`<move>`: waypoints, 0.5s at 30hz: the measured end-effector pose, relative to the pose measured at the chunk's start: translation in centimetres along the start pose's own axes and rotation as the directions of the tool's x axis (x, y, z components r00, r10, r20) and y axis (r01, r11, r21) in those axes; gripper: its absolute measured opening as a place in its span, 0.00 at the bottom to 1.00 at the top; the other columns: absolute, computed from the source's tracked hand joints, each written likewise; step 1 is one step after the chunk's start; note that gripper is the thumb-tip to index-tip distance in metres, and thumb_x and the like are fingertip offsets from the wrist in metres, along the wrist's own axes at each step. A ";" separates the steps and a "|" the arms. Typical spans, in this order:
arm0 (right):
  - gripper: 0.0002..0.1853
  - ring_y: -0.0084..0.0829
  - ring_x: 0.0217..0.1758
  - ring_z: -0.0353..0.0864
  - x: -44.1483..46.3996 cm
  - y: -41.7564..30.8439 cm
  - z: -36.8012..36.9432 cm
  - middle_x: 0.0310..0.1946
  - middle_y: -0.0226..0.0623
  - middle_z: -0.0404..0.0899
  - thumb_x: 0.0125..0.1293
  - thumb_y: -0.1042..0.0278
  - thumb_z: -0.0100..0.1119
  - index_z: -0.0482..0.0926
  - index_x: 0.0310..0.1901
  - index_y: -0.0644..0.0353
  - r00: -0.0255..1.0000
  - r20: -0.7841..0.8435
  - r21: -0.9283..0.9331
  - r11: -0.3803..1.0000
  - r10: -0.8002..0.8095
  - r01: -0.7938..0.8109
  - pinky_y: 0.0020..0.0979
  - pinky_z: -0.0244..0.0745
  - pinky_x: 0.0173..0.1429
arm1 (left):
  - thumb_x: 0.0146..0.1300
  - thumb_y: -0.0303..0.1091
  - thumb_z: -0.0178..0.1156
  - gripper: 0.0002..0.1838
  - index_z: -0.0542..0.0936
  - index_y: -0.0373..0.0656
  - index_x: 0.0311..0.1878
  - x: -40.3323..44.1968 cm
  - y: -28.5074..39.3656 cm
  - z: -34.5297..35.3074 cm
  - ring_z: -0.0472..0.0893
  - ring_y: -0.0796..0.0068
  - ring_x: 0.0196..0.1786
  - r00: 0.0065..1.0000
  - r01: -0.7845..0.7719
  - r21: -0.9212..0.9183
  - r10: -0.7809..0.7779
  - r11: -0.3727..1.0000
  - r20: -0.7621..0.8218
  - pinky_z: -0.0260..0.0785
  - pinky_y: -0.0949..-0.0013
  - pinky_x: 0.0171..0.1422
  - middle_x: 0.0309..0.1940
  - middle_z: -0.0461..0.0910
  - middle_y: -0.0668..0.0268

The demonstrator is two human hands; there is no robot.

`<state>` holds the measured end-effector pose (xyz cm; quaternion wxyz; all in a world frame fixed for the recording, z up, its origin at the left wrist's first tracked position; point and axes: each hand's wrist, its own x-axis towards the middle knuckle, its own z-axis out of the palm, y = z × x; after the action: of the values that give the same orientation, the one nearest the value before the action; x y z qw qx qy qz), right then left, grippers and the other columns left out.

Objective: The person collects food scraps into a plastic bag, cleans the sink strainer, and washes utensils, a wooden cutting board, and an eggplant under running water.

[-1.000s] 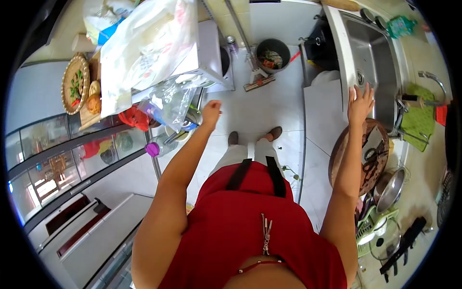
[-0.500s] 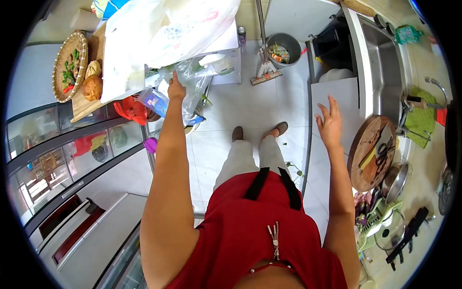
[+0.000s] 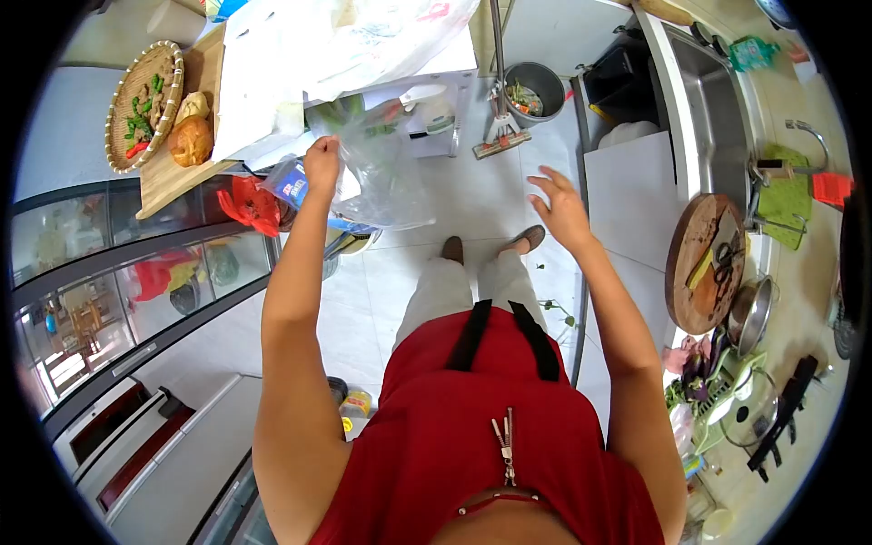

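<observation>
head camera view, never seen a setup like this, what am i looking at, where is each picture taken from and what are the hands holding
There is no robot here: the hands are a person's own, bare. Every picture comes from one camera worn on the head, looking down past a red top to the feet.

The left hand appears closed on the edge of a clear plastic bag. The right hand is open and holds nothing.

On the left, a wooden board sits beside a woven basket with green and red vegetables inside. On the right, scissors lie on a round chopping board, near a metal sink. A mop and a bin stand on the floor.
</observation>
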<state>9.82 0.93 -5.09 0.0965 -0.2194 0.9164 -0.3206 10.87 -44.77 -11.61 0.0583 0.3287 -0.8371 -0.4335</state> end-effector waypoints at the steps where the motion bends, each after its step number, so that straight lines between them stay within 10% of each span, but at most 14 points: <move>1: 0.17 0.51 0.60 0.69 0.2 -0.7 0.8 0.61 0.51 0.67 0.57 0.70 0.62 0.79 0.50 0.58 0.998 0.054 0.102 0.994 0.039 -0.045 0.41 0.66 0.64 | 0.64 0.41 0.59 0.11 0.80 0.43 0.33 -0.7 0.1 -0.6 0.73 0.76 0.25 0.991 0.109 -0.216 -0.090 0.970 0.095 0.67 0.71 0.33 0.23 0.75 0.69; 7: 0.28 0.34 0.61 0.70 0.0 -6.0 5.2 0.60 0.41 0.70 0.64 0.63 0.59 0.65 0.66 0.52 0.772 0.635 0.501 0.764 -0.006 -0.406 0.33 0.66 0.61 | 0.67 0.36 0.56 0.09 0.79 0.43 0.32 -7.1 5.9 -2.4 0.68 0.84 0.23 0.906 0.412 -0.592 -0.245 0.692 0.345 0.64 0.77 0.31 0.22 0.73 0.74; 13: 0.24 0.28 0.55 0.73 0.3 -11.8 4.0 0.53 0.38 0.74 0.68 0.56 0.54 0.69 0.62 0.59 0.807 0.588 0.801 0.096 0.062 -0.591 0.28 0.65 0.59 | 0.67 0.41 0.56 0.12 0.78 0.47 0.30 -11.7 8.3 -1.3 0.68 0.84 0.23 0.870 0.401 -0.527 -0.133 0.749 0.474 0.61 0.79 0.33 0.22 0.72 0.75; 15: 0.19 0.24 0.48 0.74 0.5 -10.8 4.3 0.45 0.33 0.77 0.69 0.57 0.53 0.74 0.54 0.60 0.867 0.489 0.854 0.149 0.091 -0.498 0.26 0.66 0.56 | 0.65 0.43 0.58 0.10 0.78 0.47 0.33 -13.5 9.7 -0.7 0.69 0.82 0.28 0.839 0.419 -0.510 -0.105 0.751 0.533 0.61 0.76 0.38 0.26 0.75 0.74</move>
<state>14.40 -9.23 -1.64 0.4214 0.0274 0.5071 -0.7513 16.81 -33.20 -1.25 -0.1083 0.2940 -0.5835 -0.7492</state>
